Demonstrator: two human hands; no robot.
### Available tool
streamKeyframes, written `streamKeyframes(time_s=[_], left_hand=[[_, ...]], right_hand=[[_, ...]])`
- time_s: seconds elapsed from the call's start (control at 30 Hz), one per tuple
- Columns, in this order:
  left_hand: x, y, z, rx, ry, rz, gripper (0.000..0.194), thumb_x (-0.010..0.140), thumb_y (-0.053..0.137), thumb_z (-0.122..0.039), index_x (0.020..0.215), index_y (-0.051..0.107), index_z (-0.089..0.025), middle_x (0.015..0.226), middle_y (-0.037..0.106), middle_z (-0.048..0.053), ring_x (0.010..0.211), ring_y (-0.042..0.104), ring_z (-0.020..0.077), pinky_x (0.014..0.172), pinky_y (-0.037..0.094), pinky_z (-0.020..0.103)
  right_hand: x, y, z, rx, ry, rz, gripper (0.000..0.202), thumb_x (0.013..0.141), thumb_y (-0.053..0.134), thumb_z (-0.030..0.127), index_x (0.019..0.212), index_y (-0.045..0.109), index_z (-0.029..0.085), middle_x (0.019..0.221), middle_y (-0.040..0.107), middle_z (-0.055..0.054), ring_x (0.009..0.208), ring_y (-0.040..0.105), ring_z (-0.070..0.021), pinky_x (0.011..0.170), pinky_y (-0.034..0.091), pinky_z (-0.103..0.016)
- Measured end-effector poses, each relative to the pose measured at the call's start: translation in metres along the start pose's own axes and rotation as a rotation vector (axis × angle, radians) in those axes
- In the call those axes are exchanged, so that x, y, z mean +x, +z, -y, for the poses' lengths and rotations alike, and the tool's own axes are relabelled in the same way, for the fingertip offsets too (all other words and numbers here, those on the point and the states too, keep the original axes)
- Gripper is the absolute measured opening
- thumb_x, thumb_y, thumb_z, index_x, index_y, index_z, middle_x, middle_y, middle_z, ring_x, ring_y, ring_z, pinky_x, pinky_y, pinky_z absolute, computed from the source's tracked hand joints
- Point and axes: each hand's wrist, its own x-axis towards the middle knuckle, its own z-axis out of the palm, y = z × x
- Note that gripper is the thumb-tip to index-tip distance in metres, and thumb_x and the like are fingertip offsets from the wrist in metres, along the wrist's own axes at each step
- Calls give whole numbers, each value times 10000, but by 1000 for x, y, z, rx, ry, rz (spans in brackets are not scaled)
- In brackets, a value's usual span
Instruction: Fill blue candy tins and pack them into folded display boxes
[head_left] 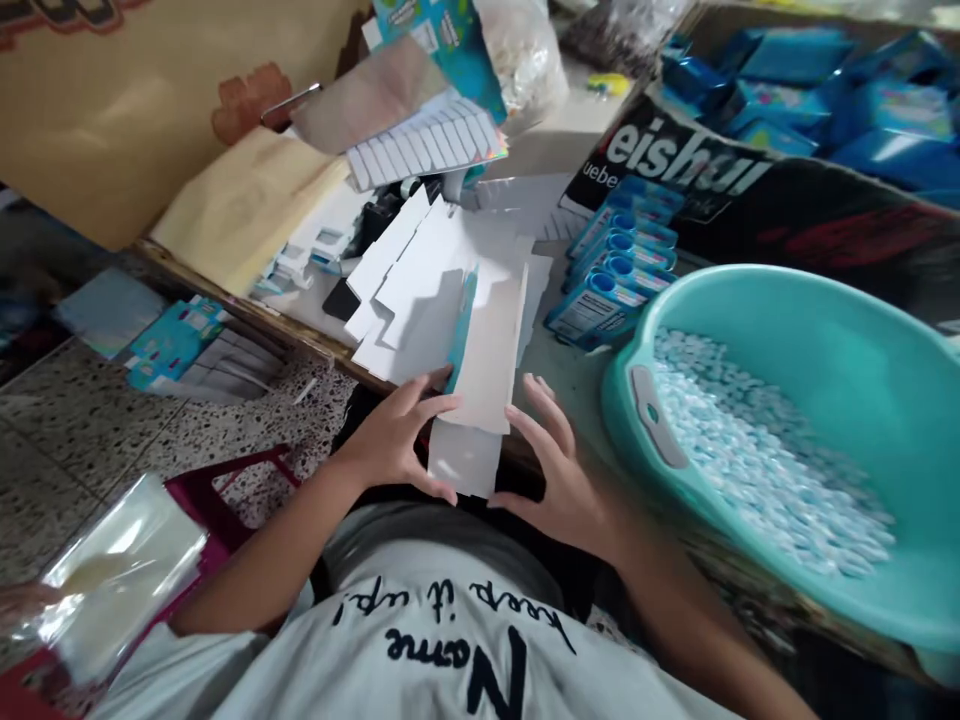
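Note:
A flat, unfolded cardboard carton blank (480, 385), white inside with a teal printed edge, is held at the table's near edge. My left hand (397, 435) grips its left side, thumb under the lower flap. My right hand (559, 470) touches its right side with fingers spread along the flap. Behind it lies a loose pile of more white carton blanks (420, 270) on the table.
A teal plastic basin (825, 340) with many small pale blue pieces stands at right. Folded blue boxes (615, 270) lie in a row beside it. A black carton of blue packs (810, 80) is behind. Clear plastic bags (112, 570) rest on a red stool at lower left.

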Motion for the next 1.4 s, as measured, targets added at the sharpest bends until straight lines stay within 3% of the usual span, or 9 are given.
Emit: streamKeyframes(time_s=[0.13, 0.3, 0.5, 0.7, 0.87, 0.97, 1.13, 1.3, 1.4], left_hand=[[8, 12, -13, -28, -156, -285, 727, 686, 741, -787, 1133, 540, -251, 1189, 672, 105, 1154, 665, 294, 972, 552, 441], [31, 14, -30, 7, -383, -458, 524, 849, 638, -721, 941, 509, -221, 883, 653, 23, 775, 656, 168, 718, 528, 298], [45, 5, -39, -1, -470, -411, 481, 862, 705, -607, 1087, 541, -215, 1006, 705, 68, 876, 701, 207, 733, 547, 326], [44, 16, -37, -5, -497, -448, 433, 900, 714, -441, 1216, 538, -204, 1096, 701, 97, 956, 704, 231, 816, 577, 374], [40, 11, -30, -34, -432, -354, 642, 852, 660, -678, 1244, 586, -175, 1146, 689, 144, 1078, 673, 302, 946, 553, 460], [32, 9, -27, -314, -387, -323, 791, 783, 637, -799, 1286, 601, -189, 1234, 672, 155, 1188, 642, 322, 1050, 508, 475], [27, 11, -42, -1108, -572, -641, 804, 748, 692, -790, 1348, 579, -266, 1475, 579, 102, 1365, 555, 272, 1128, 466, 403], [40, 15, -64, -1524, -691, -289, 1019, 574, 738, -877, 1292, 642, -160, 1280, 702, 168, 1251, 630, 363, 971, 558, 448], [46, 22, -64, -1507, -663, -354, 1072, 566, 799, -821, 1373, 581, -150, 1228, 718, 159, 1219, 650, 357, 964, 555, 448]], right_hand=[[14, -11, 2, -30, -108, -27, 1019, 766, 765, 698, 1566, 338, 234, 1610, 412, -196, 1522, 330, -395, 1177, 415, -620], [36, -23, 25, -364, -77, -154, 148, 1002, 601, 246, 1142, 648, 237, 1254, 731, -86, 1358, 579, -277, 1238, 329, -522], [44, -21, 40, -561, -133, -163, 232, 1003, 503, 91, 1120, 679, 185, 1259, 739, -57, 1281, 633, -215, 1309, 9, -488], [37, -12, 43, -690, -23, -71, 255, 1022, 513, 159, 1223, 668, 134, 1237, 734, -108, 1237, 626, -265, 1287, 40, -547], [50, -11, 48, -806, -13, 31, 298, 965, 474, 78, 996, 734, 221, 993, 755, -75, 1071, 638, -271, 1204, 264, -517], [61, -16, 50, -779, -1, 71, 259, 904, 508, 44, 867, 726, 179, 759, 703, -64, 862, 646, -253, 1094, 350, -479], [68, -24, 55, -516, -13, -185, 275, 963, 513, 69, 1191, 663, 105, 820, 757, -41, 789, 686, -208, 871, 360, -405], [66, -21, 57, -338, -158, -116, 301, 1026, 401, 79, 1204, 629, 162, 851, 765, -13, 733, 694, -172, 781, 373, -381], [62, -13, 49, -290, -189, -156, 285, 1036, 383, 129, 1131, 649, 163, 1038, 762, -83, 830, 705, -202, 801, 434, -385]])
